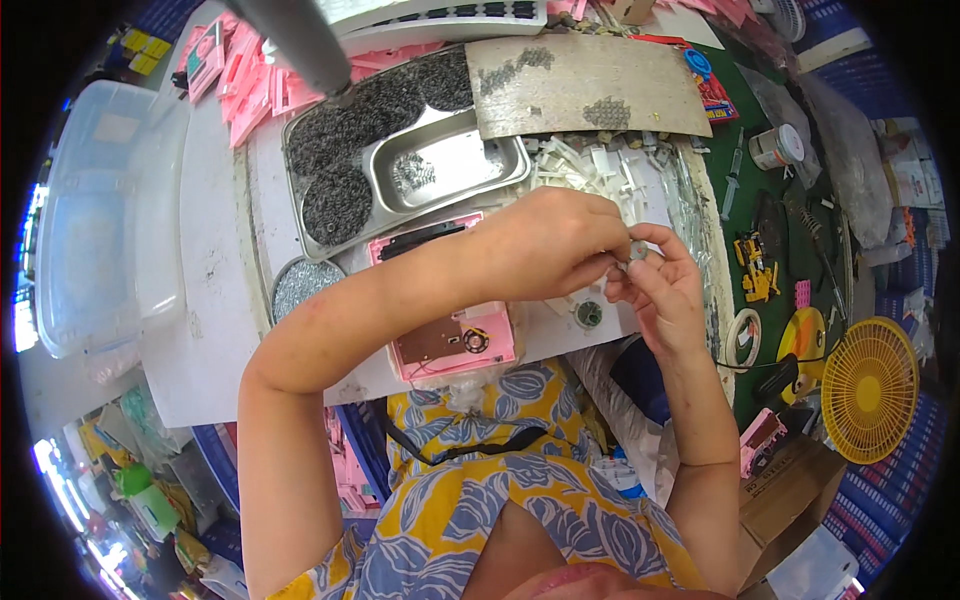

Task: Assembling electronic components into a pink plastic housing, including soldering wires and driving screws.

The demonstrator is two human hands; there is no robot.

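Over the right part of the white table, my left hand [565, 240] and my right hand [665, 290] meet fingertip to fingertip. Both pinch a small greyish piece [637, 252], partly hidden by the fingers; its exact kind cannot be made out. Beneath my left forearm lies an open pink plastic casing [505, 345], with a brown board and a round black part inside. The forearm covers its middle. White plastic parts [600, 165] are heaped just beyond my hands. A small round dark-green piece [589, 315] rests on the table near my left hand.
A metal tray of small black coiled parts [335, 205] holds a steel pan [515, 165]. A round dish of tiny silvery pieces [300, 285] stands nearby. A metal plate [590, 90] lies at the back, a clear bin [110, 220] left, a yellow fan guard [868, 390] right.
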